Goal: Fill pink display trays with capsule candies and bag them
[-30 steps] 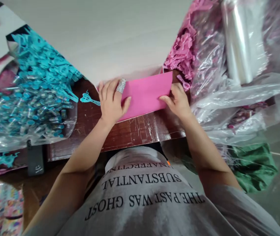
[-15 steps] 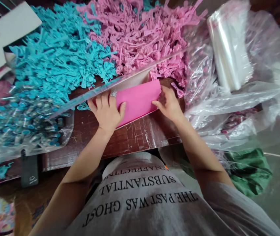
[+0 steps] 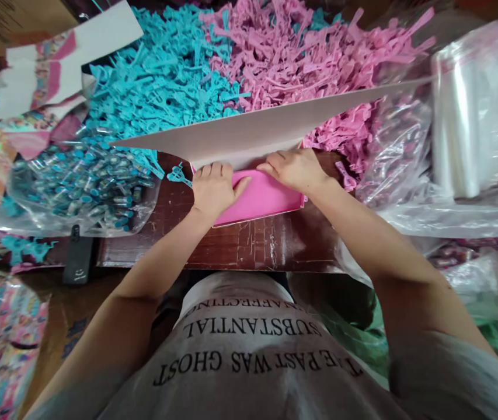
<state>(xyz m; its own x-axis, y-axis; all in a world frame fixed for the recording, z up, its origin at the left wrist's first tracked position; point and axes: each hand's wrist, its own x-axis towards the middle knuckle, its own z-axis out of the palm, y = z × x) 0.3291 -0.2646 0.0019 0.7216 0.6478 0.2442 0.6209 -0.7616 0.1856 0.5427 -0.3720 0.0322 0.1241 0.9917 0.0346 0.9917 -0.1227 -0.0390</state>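
Note:
A pink cardboard box (image 3: 266, 198) with a white inside stands on the dark brown table in front of me. Its tall white back panel (image 3: 249, 131) rises behind my hands and spreads wide to both sides. My left hand (image 3: 214, 188) grips the box's left end, fingers curled over the top edge and thumb on the pink front. At the right end my right hand (image 3: 295, 169) is closed over the upper edge, its fingertips partly hidden inside. A turquoise plastic piece (image 3: 179, 174) lies left of the box, and a pink one (image 3: 345, 176) lies to the right.
Heaps of turquoise pieces (image 3: 165, 76) and pink pieces (image 3: 301, 55) fill the back. At left sits a clear bag of small blue-capped tubes (image 3: 86, 181), with a black phone-like object (image 3: 77, 256) below it. Clear plastic bags (image 3: 463, 122) lie at right.
My right hand has moved from the box's right side up over its top edge. The back panel has swung into fuller view, and the pink front sits lower. The camera view has shifted left.

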